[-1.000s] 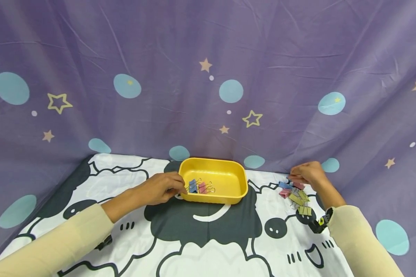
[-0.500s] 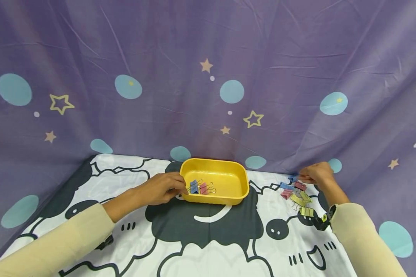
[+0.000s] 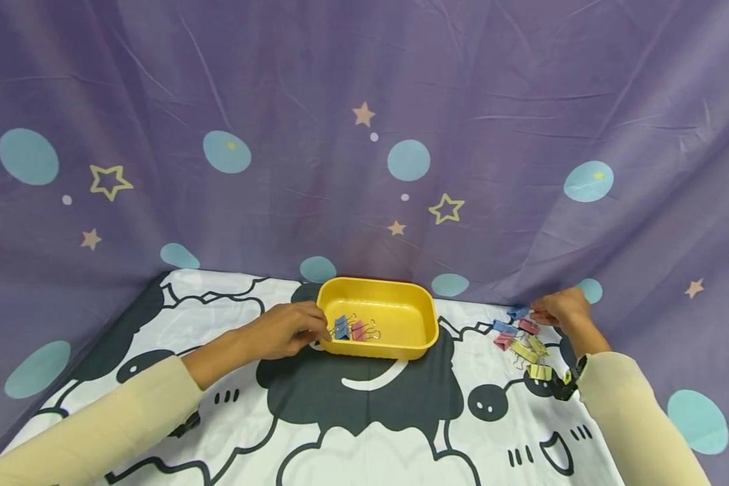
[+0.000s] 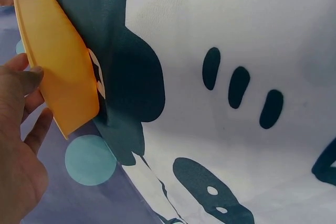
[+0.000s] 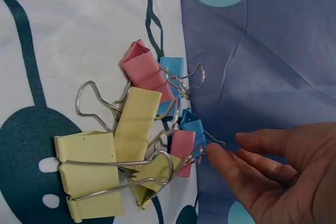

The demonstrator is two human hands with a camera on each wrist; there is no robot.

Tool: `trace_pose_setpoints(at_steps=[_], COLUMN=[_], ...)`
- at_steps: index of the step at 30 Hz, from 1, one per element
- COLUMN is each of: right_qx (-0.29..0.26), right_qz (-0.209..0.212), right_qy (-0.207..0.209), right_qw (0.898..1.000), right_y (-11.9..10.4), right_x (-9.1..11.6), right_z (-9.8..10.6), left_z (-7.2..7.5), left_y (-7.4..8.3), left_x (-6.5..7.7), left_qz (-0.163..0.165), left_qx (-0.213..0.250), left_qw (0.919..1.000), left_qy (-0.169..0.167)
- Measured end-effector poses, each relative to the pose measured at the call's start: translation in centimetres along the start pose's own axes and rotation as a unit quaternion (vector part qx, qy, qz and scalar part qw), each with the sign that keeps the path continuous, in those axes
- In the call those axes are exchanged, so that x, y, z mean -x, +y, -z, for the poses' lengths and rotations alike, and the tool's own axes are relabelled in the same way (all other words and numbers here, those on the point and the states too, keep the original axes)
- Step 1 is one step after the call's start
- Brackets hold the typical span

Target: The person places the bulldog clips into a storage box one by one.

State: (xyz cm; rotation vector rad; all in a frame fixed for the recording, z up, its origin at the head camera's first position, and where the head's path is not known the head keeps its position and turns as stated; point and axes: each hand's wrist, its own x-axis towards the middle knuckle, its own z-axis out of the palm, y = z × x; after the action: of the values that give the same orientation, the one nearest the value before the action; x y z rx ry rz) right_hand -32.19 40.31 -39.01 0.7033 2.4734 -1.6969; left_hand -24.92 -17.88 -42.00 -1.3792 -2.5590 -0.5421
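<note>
My left hand (image 3: 294, 331) grips the left rim of a yellow plastic tub (image 3: 395, 352), its thumb and fingers on either side of the wall. Inside, at the front left, lie a blue binder clip (image 3: 341, 328) and a pink binder clip (image 3: 358, 331). Off to the right my right hand (image 3: 561, 307) hovers at the back of a loose pile of binder clips. In the right wrist view its thumb and fingers stand apart, with a fingertip close to the wire handle of a small blue clip (image 5: 193, 124); whether they touch I cannot tell.
The pile also has a yellow clip (image 5: 89, 174) nearest the front, a pink clip (image 5: 144, 72) and another blue clip (image 5: 170, 66). A white cloth with sheep drawings (image 3: 370, 445) covers the table. Behind rises a purple curtain (image 3: 316, 189).
My right hand has shifted right, uncovering the blue clip at the back of the pile. The left hand keeps its grip on the tub, and the head view has turned slightly.
</note>
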Motion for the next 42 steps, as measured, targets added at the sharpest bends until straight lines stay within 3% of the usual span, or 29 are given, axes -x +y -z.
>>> trace_pose_setpoints(at_steps=[15, 20, 25, 29, 34, 42], right_qx=[-0.013, -0.051, -0.152, -0.2, -0.227, -0.241], right_qz=[-0.035, -0.044, -0.088, -0.113, -0.119, -0.107], right_qy=[0.016, 0.012, -0.025, -0.056, -0.094, -0.116], right_qw=[0.999, 0.998, 0.984, 0.972, 0.962, 0.958], right_y=[1.2, 1.4, 1.1, 0.8, 0.8, 0.7], right_x=[-0.9, -0.6, -0.3, -0.2, -0.2, -0.5], right_z=[0.3, 0.6, 1.1, 1.5, 1.7, 2.1], left_z=[0.1, -0.2, -0.3, -0.2, -0.2, 0.0], left_y=[0.2, 0.0, 0.0, 0.1, 0.1, 0.3], left_x=[-0.5, -0.7, -0.9, -0.9, -0.6, -0.3], left_qz=[-0.007, -0.017, -0.021, -0.009, -0.003, 0.0], left_qx=[0.005, 0.0, -0.003, -0.005, -0.008, 0.002], left_qw=[1.0, 0.9998, 0.9998, 0.9999, 1.0, 1.0], left_qy=[0.0, 0.006, 0.002, -0.003, -0.001, -0.001])
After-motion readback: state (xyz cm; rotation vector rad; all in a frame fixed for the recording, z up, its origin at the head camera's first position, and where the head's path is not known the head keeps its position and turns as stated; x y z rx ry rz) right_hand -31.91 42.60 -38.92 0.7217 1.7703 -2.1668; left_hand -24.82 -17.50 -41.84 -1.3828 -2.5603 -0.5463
